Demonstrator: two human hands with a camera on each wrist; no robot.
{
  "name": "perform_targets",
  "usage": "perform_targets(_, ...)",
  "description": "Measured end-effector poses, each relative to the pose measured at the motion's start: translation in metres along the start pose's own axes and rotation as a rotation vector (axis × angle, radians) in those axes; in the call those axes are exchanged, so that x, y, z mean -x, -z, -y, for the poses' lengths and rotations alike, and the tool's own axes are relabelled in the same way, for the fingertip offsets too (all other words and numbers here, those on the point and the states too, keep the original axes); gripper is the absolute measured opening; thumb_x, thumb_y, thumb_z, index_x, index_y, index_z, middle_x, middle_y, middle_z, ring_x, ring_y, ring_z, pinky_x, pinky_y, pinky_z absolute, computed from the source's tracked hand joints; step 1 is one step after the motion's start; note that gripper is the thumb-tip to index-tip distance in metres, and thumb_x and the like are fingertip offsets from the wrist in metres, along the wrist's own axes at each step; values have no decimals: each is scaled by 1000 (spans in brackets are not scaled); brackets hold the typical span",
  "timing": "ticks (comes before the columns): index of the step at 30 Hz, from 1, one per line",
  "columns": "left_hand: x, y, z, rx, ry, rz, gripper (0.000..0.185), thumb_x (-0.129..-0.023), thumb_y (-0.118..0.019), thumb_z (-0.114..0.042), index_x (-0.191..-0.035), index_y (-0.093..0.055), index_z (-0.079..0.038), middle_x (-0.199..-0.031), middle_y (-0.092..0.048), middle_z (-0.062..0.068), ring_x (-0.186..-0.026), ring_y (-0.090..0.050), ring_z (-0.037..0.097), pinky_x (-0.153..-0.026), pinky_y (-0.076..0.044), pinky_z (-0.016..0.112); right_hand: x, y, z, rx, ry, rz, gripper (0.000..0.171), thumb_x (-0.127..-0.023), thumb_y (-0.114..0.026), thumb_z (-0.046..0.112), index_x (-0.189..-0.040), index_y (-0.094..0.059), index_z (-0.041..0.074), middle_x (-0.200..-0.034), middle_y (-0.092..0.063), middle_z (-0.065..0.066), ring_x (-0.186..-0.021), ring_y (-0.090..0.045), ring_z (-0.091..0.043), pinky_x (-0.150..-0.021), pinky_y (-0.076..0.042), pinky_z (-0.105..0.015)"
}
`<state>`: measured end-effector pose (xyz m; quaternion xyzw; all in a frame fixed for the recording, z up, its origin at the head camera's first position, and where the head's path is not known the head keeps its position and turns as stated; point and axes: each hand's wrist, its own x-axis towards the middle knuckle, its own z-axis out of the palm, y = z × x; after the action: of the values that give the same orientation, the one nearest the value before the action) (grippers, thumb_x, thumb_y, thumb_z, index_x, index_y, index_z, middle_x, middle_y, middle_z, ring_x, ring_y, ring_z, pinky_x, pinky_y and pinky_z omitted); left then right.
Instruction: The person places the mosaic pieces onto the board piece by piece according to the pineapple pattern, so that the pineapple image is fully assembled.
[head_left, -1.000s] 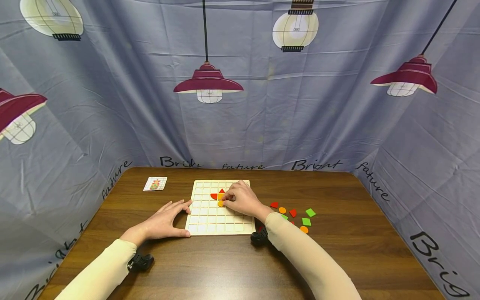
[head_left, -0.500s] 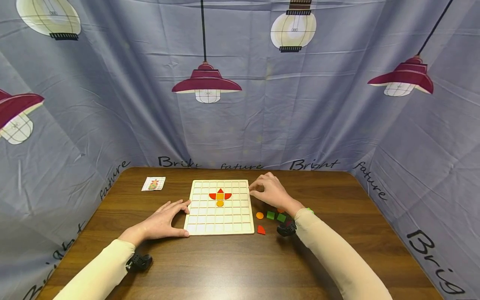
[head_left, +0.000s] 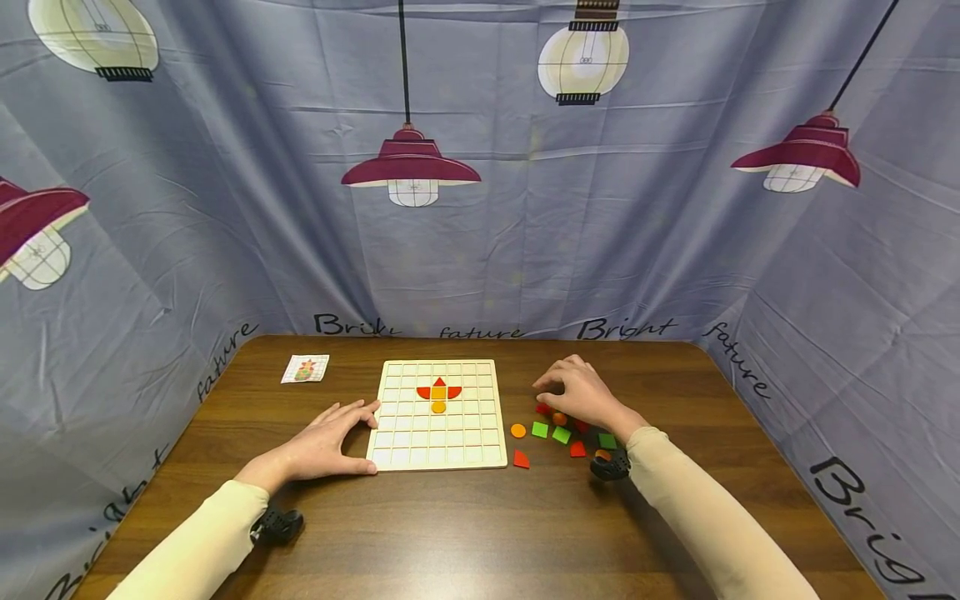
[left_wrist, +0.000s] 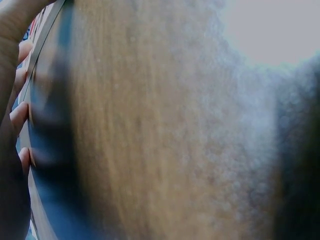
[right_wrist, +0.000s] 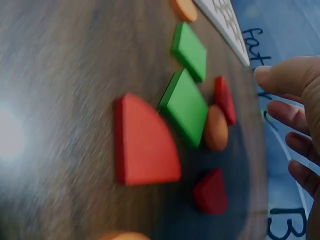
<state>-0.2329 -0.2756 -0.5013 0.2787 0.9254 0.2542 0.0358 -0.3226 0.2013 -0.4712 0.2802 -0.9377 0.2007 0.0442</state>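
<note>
A pale wooden grid board (head_left: 465, 442) lies on the brown table. A small figure of red and orange pieces (head_left: 438, 392) sits in its upper middle cells. My left hand (head_left: 354, 433) lies flat on the table, its straight fingers against the board's left edge. My right hand (head_left: 549, 397) hovers over the loose pieces to the right of the board, fingers relaxed and holding nothing. In the right wrist view its fingers (right_wrist: 287, 77) spread above a red quarter-round (right_wrist: 145, 142), a green square (right_wrist: 187, 105) and an orange disc (right_wrist: 216, 128). The left wrist view is blurred wood.
More loose pieces lie right of the board: an orange disc (head_left: 518, 430), two green squares (head_left: 540, 429), and a red quarter-round (head_left: 521, 459). A small picture card (head_left: 305, 368) lies at the back left. Printed grey curtains enclose the table.
My right hand has left the board's pieces and moved right, over the loose pieces. The left hand has stayed at the board's left edge.
</note>
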Motion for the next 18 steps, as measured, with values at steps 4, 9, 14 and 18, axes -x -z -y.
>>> perform_targets(4,0,1,-1,3,-1,-1,62,-80,-77,-65,-118,-56,-20,-162,-38,11,-149,-31,41,-121,-13,64,7,-1,-7,32,4,39,18,-89,-79,33,-106,-80,26,-105,-68,8,-112,-51,-23,-96,-41,-48)
perform_targets(9,0,1,-2,6,3,0,62,-80,-78,-64,-118,-56,-20,-162,-38,10,-149,-30,41,-121,-13,64,11,-4,-13,61,14,57,14,-88,-81,34,-102,-80,30,-102,-66,11,-108,-50,-22,-92,-41,-46)
perform_targets(14,0,1,-2,9,4,3,62,-81,-77,-64,-118,-56,-20,-162,-38,10,-149,-30,41,-121,-12,64,11,-9,-13,84,6,38,13,-85,-83,35,-96,-80,29,-98,-65,11,-101,-49,-20,-87,-41,-42)
perform_targets(18,1,1,-2,10,3,4,62,-81,-77,-65,-118,-55,-20,-162,-38,10,-149,-30,40,-121,-12,64,10,-12,-13,109,-23,21,16,-85,-83,40,-94,-79,28,-99,-66,9,-101,-50,-21,-86,-42,-42)
